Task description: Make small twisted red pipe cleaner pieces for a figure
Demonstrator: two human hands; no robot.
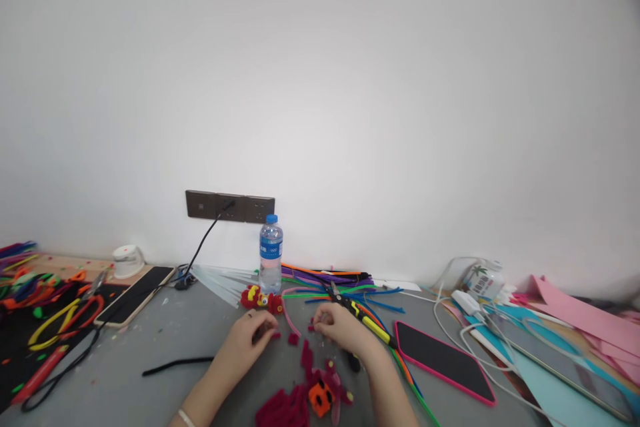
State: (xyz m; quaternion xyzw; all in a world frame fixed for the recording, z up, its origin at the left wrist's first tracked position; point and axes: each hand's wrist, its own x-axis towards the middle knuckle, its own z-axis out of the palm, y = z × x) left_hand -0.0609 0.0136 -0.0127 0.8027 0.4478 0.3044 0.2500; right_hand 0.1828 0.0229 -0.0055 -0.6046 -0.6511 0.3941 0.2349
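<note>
My left hand is curled, its thumb and fingertips pinching a small dark-red fuzzy piece. Opposite it, my right hand pinches another small dark-red fuzzy piece, mostly hidden by the fingers. Between the hands a loose dark-red scrap lies on the grey table. Closer to me rests a crimson fuzzy figure with an orange, black-spotted part, beside a crimson bundle. Just behind my left hand sits a red and yellow fuzzy figure. Yellow-and-black pliers lie past my right hand.
A water bottle stands by the wall, near coloured pipe cleaners. To the right are a pink-edged phone, white cables and coloured paper. Another phone, scissors and a black pipe cleaner lie left.
</note>
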